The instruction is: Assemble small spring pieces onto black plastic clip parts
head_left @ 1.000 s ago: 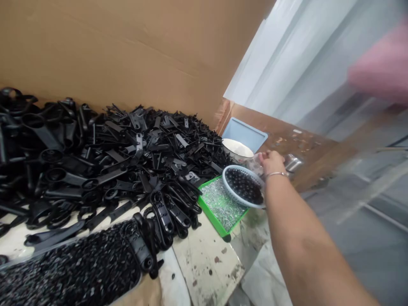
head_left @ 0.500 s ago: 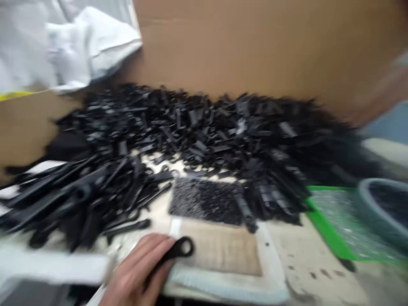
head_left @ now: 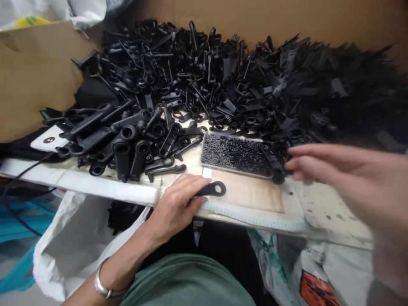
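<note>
My left hand (head_left: 177,204) rests at the table's near edge, its fingers closed on a flat black plastic lever (head_left: 212,189) with a ring end that lies on a tan pad (head_left: 248,195). My right hand (head_left: 338,172) comes in from the right, blurred, fingers stretched out and apart, holding nothing. Its fingertips are beside a shallow tray of tiny black pieces (head_left: 234,155) and a black part lying across that tray's right end (head_left: 270,161). A big heap of black plastic levers and handles (head_left: 197,80) covers the table behind.
A brown cardboard wall (head_left: 35,80) stands at the left and back. A white phone with a cable (head_left: 47,139) lies at the table's left. White and printed plastic bags (head_left: 73,242) hang below the table edge. My green-clad lap (head_left: 188,282) is at the bottom.
The view swung from the right side with the bowl and green tray to the table's middle. My right hand left the bowl and now reaches toward the small tray. My left hand keeps the lever.
</note>
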Demonstrator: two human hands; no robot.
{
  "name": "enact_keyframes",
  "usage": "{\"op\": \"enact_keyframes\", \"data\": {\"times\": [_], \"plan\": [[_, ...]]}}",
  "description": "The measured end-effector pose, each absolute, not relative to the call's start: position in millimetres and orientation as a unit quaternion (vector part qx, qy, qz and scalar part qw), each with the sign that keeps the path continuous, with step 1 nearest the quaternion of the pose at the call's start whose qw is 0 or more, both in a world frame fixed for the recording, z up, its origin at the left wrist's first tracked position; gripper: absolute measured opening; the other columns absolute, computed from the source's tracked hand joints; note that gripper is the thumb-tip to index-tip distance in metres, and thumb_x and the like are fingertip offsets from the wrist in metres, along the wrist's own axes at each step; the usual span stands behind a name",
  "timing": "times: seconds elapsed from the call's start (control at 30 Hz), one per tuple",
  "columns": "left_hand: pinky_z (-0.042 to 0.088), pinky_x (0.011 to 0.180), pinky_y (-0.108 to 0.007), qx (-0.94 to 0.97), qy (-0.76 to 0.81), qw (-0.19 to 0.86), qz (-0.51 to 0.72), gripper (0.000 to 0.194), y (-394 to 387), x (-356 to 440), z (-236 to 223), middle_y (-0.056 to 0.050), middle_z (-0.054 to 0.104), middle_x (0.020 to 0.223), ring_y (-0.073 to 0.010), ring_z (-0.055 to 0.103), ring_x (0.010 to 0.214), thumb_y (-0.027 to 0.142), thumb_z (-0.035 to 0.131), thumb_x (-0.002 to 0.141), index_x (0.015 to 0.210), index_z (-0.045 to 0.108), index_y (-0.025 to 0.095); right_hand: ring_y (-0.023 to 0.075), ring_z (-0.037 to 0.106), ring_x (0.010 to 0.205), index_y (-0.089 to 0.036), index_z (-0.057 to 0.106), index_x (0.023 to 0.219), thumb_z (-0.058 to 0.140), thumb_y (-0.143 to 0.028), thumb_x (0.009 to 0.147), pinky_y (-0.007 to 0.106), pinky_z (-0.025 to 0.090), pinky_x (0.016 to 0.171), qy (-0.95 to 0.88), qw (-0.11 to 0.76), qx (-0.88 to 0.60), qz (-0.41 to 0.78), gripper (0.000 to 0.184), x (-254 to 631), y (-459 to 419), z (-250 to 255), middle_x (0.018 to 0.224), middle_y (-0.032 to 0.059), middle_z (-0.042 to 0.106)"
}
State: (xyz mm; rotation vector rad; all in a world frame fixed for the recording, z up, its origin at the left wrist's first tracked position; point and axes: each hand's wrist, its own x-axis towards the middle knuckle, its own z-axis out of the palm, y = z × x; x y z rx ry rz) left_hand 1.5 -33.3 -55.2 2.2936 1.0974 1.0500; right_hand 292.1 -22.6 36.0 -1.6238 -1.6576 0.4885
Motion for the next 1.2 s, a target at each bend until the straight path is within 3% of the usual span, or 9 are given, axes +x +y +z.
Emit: {"op": "enact_keyframes", "data": {"times": [0.1,0.3,0.5,1.0,1.2], "plan": [[0.051,0.096,-0.039,0.807,0.41,0.183,0.384,0.034,-37.1,-1.2,-55.5,-0.008,0.066,0.112,-0.021,0.059,0.108,0.014,0.063,0.086,0.119,0.057,0.017,0.0201,0.065,0.059,-0.028,0.075,0.092,0.066,-0.038,0.079,0.031,0.054,0.052,-0.697,0.33,-0.592,0.235,0.019,260.1,-32.2,12.0,0.078,0.0031,0.072],[0.053,0.085,-0.034,0.797,0.426,0.178,0.39,0.027,-40.9,-1.7,-56.0,-0.007,0.067,0.104,-0.0191,0.061,0.097,0.014,0.062,0.087,0.114,0.06,0.015,0.0217,0.066,0.085,-0.025,0.073,0.094,0.059,-0.031,0.088,0.035,0.053,0.079,-0.724,0.304,-0.568,0.246,0.016,240.0,-49.6,-14.8,0.096,0.0009,0.072],[0.052,0.083,-0.03,0.789,0.403,0.186,0.424,0.026,-41.9,5.9,-55.7,-0.006,0.067,0.099,-0.0165,0.061,0.093,0.009,0.062,0.086,0.111,0.06,0.014,0.0187,0.064,0.092,-0.024,0.071,0.099,0.058,-0.024,0.092,0.029,0.05,0.083,-0.73,0.297,-0.552,0.273,0.015,226.9,-57.3,-23.5,0.101,-0.0004,0.07],[0.049,0.082,-0.027,0.785,0.389,0.209,0.435,0.028,-43.2,8.6,-62.9,-0.005,0.066,0.098,-0.0145,0.06,0.091,0.01,0.064,0.085,0.112,0.059,0.014,0.0171,0.062,0.084,-0.02,0.07,0.101,0.055,-0.014,0.093,0.029,0.046,0.076,-0.768,0.251,-0.537,0.243,0.018,209.1,-52.8,-27.8,0.092,0.002,0.066],[0.048,0.085,-0.027,0.783,0.392,0.212,0.433,0.028,-40.1,7.2,-61.3,-0.004,0.066,0.1,-0.0144,0.059,0.094,0.008,0.062,0.086,0.113,0.058,0.015,0.0165,0.062,0.08,-0.023,0.071,0.096,0.053,-0.019,0.095,0.028,0.046,0.072,-0.763,0.228,-0.518,0.312,0.018,219.1,-43.5,-20.6,0.087,0.0,0.066]]}}
